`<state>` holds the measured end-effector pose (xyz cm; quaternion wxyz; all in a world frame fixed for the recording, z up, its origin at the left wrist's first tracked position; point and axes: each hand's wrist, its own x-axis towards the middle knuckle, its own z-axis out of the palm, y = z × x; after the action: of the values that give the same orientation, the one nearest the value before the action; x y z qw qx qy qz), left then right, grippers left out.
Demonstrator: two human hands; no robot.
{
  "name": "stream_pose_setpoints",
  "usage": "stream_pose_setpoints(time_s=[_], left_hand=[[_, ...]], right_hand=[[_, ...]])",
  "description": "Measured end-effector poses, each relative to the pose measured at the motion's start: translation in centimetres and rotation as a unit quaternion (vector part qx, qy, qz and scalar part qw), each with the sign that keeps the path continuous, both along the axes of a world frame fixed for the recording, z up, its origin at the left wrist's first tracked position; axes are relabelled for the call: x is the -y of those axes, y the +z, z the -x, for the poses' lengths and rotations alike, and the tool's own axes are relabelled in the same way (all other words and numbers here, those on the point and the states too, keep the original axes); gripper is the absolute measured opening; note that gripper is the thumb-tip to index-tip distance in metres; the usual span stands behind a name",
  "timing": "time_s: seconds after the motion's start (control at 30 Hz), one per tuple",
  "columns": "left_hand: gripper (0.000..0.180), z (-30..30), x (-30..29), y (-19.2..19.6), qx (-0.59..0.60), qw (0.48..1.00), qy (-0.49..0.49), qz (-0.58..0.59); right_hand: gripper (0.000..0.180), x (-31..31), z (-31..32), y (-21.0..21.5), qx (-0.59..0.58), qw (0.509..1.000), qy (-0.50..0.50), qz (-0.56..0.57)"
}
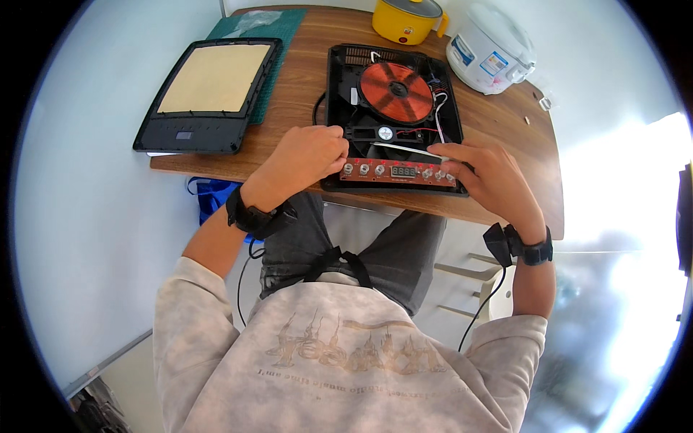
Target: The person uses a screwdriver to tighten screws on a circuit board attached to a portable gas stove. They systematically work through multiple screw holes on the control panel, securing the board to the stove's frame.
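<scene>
An opened induction cooker base (pixel 333 79), black, lies on the table with its round copper coil (pixel 404 108) exposed. Along its near edge sits a narrow reddish-brown circuit board (pixel 372 177) with a small display and several round buttons. My left hand (pixel 307 160) is closed at the board's left end; its fingertips are hidden, so what they hold does not show. At the other end, the bent fingers and thumb of my right hand (pixel 487 173) grip the board's right end. A white ribbon cable (pixel 404 149) runs just above the board to my right fingers.
The cooker's black top cover (pixel 195 137), inner side up, rests on a green cutting mat (pixel 289 32) at left. A yellow pot (pixel 406 27) and a white rice cooker (pixel 487 54) stand behind. Small pieces lie near the right edge of the wooden table (pixel 498 123).
</scene>
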<state>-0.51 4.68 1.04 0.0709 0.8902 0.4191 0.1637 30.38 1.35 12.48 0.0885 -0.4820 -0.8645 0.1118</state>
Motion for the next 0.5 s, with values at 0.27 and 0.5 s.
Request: stream_pose_setpoints(time_s=[0.27, 0.5], left_hand=[[0.011, 0.01, -0.64, -0.35, -0.026, 0.997, -0.060, -0.049], [0.016, -0.19, -0.39, -0.91, -0.071, 0.991, -0.052, -0.103]], right_hand=[[0.027, 0.21, -0.37, -0.11, -0.005, 1.000, -0.013, 0.024], [0.025, 0.44, -0.29, -0.31, -0.013, 1.000, -0.003, 0.004]])
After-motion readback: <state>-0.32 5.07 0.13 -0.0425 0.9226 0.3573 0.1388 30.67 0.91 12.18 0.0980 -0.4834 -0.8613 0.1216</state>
